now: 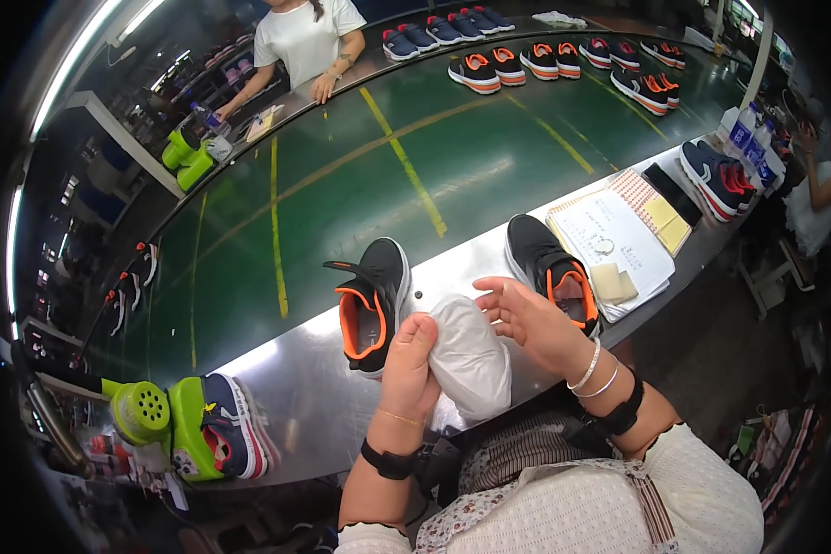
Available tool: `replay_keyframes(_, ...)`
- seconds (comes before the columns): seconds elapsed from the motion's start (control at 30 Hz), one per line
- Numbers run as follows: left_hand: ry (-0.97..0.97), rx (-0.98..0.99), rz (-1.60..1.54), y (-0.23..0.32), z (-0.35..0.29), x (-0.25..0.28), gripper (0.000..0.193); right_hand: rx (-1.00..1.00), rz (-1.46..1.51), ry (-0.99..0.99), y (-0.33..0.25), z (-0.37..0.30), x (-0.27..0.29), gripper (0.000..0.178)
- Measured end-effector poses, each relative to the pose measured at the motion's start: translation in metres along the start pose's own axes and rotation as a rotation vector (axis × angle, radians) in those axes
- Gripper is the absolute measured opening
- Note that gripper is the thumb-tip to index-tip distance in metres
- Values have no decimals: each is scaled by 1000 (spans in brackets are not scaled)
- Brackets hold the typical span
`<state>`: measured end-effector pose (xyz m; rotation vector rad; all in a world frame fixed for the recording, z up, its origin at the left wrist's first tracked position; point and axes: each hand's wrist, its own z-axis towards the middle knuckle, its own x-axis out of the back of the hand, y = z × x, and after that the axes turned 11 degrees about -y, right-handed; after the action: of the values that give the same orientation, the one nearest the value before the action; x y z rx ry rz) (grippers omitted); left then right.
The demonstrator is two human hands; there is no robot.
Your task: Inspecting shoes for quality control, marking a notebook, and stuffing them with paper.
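My left hand [408,371] is closed on a rounded wad of white paper [473,358], its thumb pressed on the near-left side. To the right of the wad, my right hand [537,325] is raised with fingers apart, holding nothing. A black sneaker with orange lining [390,270] stands on the metal ledge just beyond my left hand, its strap sticking up. The matching black sneaker [530,246] sits beyond my right hand, its heel partly hidden by that hand. Between the two shoes lies a small dark round piece [418,295].
A written notebook [605,231] with a beige block [609,283] lies at right, near a dark phone [667,194] and navy sneakers [711,180]. Left are a lime-green device [186,415] and another navy sneaker [235,420]. Beyond the green belt [332,217] stands a co-worker [307,42].
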<state>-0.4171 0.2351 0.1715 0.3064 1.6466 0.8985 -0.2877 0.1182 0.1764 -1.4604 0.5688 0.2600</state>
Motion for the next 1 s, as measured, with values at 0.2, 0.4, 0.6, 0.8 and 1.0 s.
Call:
replay_keyframes(0.2, 215, -285, 177, 1, 1, 6, 11, 164, -591, -51, 33, -26, -5, 86)
replay_keyframes(0.4, 314, -190, 121, 1, 2, -6, 13, 181, -915, 65, 43, -21, -11, 69)
replay_keyframes(0.6, 265, -83, 202, 20, -6, -7, 23, 313, -1011, 25, 44, -14, 0, 60)
replay_keyframes(0.8, 239, -343, 536, 59, -21, -9, 31, 20, 834, -193, 50, -20, 19, 52)
replay_keyframes(1.0, 492, -438, 969, 70, -32, 44, 24, 21, 1165, -281, 55, -19, 19, 51)
